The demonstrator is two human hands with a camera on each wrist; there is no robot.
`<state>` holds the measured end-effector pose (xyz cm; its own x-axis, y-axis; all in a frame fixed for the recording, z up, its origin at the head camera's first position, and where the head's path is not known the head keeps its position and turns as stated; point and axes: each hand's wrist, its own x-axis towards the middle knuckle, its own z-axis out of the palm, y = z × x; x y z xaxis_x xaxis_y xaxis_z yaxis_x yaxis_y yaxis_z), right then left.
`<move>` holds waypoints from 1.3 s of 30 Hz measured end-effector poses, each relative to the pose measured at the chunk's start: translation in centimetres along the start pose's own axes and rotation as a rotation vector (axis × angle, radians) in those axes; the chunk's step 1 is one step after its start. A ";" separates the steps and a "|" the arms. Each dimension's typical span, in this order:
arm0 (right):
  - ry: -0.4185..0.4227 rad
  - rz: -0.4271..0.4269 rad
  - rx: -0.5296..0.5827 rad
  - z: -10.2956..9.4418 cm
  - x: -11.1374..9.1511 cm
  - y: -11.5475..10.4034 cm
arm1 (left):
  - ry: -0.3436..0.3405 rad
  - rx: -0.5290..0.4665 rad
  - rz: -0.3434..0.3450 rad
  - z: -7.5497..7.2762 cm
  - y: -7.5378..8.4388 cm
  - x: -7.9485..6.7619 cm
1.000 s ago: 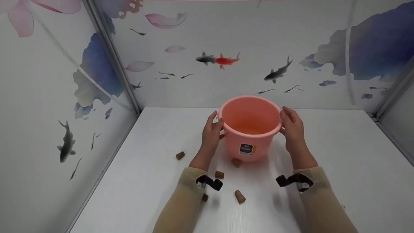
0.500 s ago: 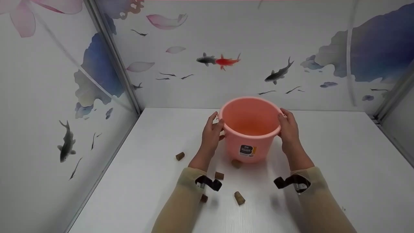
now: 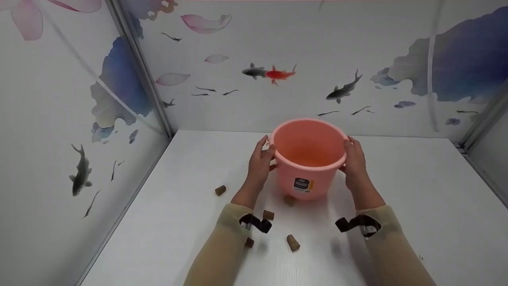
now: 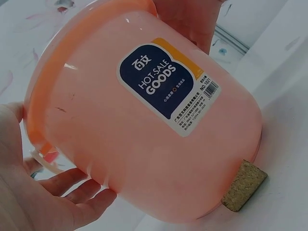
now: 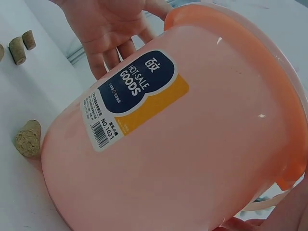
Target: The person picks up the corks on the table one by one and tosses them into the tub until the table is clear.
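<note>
A pink plastic bucket (image 3: 325, 180) stands upright near the back of the white table, its open mouth up and its printed label (image 4: 166, 86) facing me. On its left side my left hand (image 3: 260, 165) grips the rim, thumb at the edge and fingers against the outer wall. My right hand (image 3: 354, 163) grips the opposite side of the rim, the thumb lying along it. A brown cork stopper (image 4: 244, 186) lies right at the foot of the bucket. The bucket's inside shows no objects in the head view.
Several more cork stoppers lie on the white table (image 3: 178, 238): one cork (image 3: 220, 190) to the left, another cork (image 3: 268, 215) in front of the bucket, a third cork (image 3: 293, 242) nearer me. The left sleeve partly covers another. Printed wall panels (image 3: 278, 107) border the table.
My right hand has shifted slightly left and closed in on the bucket's rim, its thumb now on it. The bucket and my left hand have hardly moved.
</note>
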<state>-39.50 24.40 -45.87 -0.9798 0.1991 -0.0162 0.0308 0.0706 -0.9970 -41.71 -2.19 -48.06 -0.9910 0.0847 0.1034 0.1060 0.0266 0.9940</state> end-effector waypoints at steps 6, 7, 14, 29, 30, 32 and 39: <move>-0.040 -0.009 0.051 -0.1 0.1 0.1 | 0.007 -0.008 0.003 0.1 0.0 0.0; -0.037 -0.010 0.051 -0.1 0.1 0.1 | 0.008 -0.012 0.003 0.1 -0.1 0.0; -0.007 0.001 0.033 -0.1 -0.1 -0.1 | 0.015 -0.038 0.005 0.1 -0.1 -0.2; -0.028 -0.063 0.060 -0.6 -0.1 -0.2 | 0.090 -0.061 -0.050 -0.7 1.0 -0.2; -0.024 -0.060 0.062 -0.5 0.0 -0.2 | 0.103 -0.069 -0.044 -1.0 1.3 -0.2; -0.015 -0.054 0.059 -0.4 -0.1 -0.3 | 0.130 -0.085 -0.031 -1.7 1.9 -0.2; 0.013 -0.012 0.031 0.0 0.0 -0.4 | 0.225 -0.107 0.000 -3.8 4.1 -0.3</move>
<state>-39.54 24.40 -45.48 -0.9775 0.2107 -0.0030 0.0122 0.0424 -0.9990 -41.26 -5.86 -43.89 -0.9854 -0.1397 0.0969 0.1087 -0.0799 0.9909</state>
